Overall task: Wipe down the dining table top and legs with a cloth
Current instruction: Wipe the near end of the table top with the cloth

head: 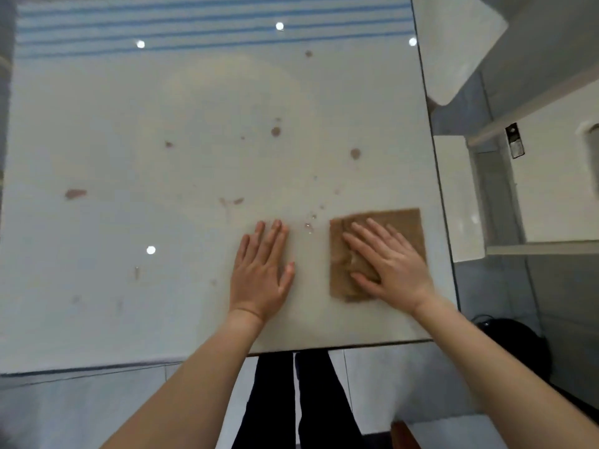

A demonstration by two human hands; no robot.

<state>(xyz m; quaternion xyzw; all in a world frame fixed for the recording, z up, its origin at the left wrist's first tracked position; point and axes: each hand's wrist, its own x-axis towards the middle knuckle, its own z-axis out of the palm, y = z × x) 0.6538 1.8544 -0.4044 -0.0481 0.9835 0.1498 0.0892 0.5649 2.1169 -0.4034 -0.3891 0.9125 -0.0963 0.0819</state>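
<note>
A glossy white dining table top (162, 140) fills most of the head view and carries several brownish stains and small water drops. A folded brown cloth (402, 225) lies flat near the table's near right corner. My right hand (389, 264) presses on the cloth with straight, spread fingers. My left hand (262, 273) rests flat on the bare table just left of the cloth, fingers straight. The table legs are out of sight.
The table's right edge (437, 189) runs close beside white chairs or furniture (460, 196). The near edge (324, 348) is right in front of my dark trouser legs (291, 400). A dark object (515, 345) sits on the tiled floor at the right.
</note>
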